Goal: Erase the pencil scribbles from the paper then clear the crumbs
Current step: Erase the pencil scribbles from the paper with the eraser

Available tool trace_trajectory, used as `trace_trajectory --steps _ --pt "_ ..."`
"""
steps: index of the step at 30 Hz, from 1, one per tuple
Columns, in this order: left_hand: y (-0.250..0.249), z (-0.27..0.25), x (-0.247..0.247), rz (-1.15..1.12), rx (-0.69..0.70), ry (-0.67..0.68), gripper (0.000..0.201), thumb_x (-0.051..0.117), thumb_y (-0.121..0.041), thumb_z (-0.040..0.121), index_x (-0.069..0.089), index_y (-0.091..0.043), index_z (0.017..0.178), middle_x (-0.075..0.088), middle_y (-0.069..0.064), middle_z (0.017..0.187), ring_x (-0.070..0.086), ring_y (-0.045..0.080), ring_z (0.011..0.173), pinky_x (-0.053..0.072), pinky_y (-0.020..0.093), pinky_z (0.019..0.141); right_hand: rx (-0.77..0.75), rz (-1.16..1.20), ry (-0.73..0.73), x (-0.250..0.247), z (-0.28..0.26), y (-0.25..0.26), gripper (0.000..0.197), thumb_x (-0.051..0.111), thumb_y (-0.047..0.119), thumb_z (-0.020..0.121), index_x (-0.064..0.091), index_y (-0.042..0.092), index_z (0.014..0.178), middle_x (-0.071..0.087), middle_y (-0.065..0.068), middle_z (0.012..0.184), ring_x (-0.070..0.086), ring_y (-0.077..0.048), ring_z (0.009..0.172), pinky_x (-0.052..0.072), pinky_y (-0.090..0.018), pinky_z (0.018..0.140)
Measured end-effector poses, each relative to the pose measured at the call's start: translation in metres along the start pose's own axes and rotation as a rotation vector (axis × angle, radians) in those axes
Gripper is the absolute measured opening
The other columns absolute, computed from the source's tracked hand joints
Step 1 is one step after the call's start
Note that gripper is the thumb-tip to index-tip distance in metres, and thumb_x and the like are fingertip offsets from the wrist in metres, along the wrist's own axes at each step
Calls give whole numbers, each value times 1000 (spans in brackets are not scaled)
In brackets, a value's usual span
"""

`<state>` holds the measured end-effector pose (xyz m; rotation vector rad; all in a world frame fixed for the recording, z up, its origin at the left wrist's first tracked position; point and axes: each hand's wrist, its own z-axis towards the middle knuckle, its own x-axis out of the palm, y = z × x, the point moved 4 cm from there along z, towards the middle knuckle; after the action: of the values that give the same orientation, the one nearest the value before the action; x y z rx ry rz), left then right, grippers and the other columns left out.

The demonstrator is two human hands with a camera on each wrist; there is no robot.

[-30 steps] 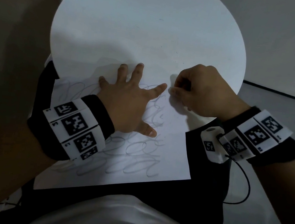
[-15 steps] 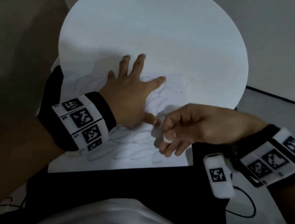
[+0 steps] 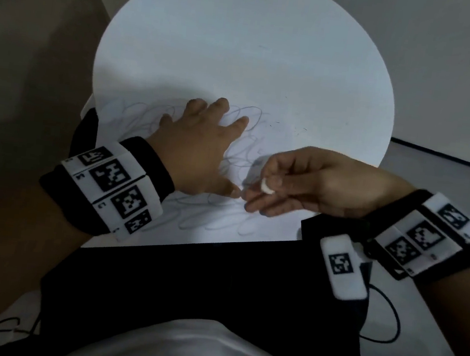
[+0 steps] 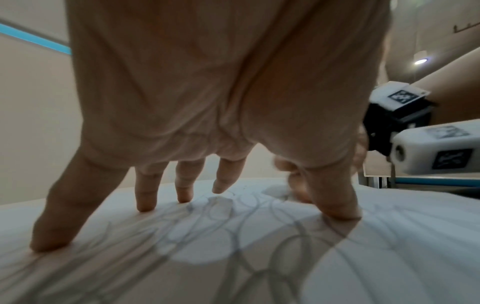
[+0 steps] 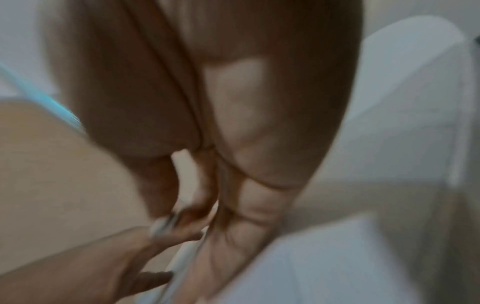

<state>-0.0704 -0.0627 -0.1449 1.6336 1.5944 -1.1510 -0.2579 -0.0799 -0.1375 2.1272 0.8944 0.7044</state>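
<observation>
Pinching the eraser [image 3: 267,186], right hand [image 3: 309,183] has lifted off the paper [image 3: 269,228]; left hand [image 3: 198,156] stays spread flat

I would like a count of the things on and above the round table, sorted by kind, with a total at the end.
Table: 1
Paper: 1
Eraser: 1
Hands: 2, the left hand flat on the paper, the right hand pinching the eraser
Total: 5
</observation>
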Motion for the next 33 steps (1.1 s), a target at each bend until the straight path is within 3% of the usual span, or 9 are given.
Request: trace_trajectory --steps 5,7,11,16,18,22,27,30,33 --pt "-2 0 2 1 30 5 129 68 -82 64 1 -28 160 1 -3 165 7 33 149 31 62 113 -372 325 -555 -52 8 27 15 50 2 100 57 6 88 63 -24 109 66 -40 112 52 -46 96" --pt "-4 -1 5 -6 49 -3 131 69 -82 62 0 -28 160 2 -4 164 8 36 148 31 61 113 -353 333 -491 -51 4 24 13 49 6 101 56 7 90 63 -32 114 63 -47 115 48 -52 102" --pt "-10 -8 12 1 119 -54 138 71 -86 56 2 -26 159 11 -3 162 19 37 143 37 57 110 -4 88 -32 -10 8 -5 18 43 3 103 57 5 93 63 -33 121 63 -45 115 52 -44 99" --pt "-11 -15 13 -1 105 -45 136 72 -83 59 -1 -27 160 8 -4 163 15 36 146 36 57 112 -365 413 -535 -54 12 23 19 45 4 103 55 8 88 65 -21 105 68 -38 107 53 -40 92" --pt "-11 -15 12 3 113 -44 135 71 -84 59 0 -27 160 8 -4 164 14 36 146 35 57 112 -362 419 -410 -51 9 23 20 43 6 104 56 9 88 64 -26 112 66 -42 111 50 -47 101" --pt "-11 -15 16 11 121 -44 131 67 -86 61 6 -25 160 9 -3 162 17 37 144 34 57 112 -24 113 -25 -15 10 -4 15 42 4 103 56 2 97 60 -35 124 63 -44 117 52 -46 99" --pt "-12 -17 14 11 106 -29 123 67 -84 63 12 -27 158 9 -4 161 15 35 144 35 60 111 -333 380 -589 -62 10 23 15 49 8 102 56 9 89 65 -26 106 68 -37 101 52 -43 89" --pt "-15 -18 11 11 85 -4 119 66 -82 65 12 -31 158 3 -4 164 8 35 148 32 62 113 -246 322 -364 -53 3 14 17 45 10 103 56 8 90 60 -34 119 63 -44 114 48 -48 103" --pt "-13 -16 10 -5 50 24 117 65 -81 69 8 -33 159 -3 -4 165 2 35 150 28 64 114 -76 135 -92 -27 3 0 16 42 5 104 56 0 101 62 -32 117 66 -42 112 54 -42 95"
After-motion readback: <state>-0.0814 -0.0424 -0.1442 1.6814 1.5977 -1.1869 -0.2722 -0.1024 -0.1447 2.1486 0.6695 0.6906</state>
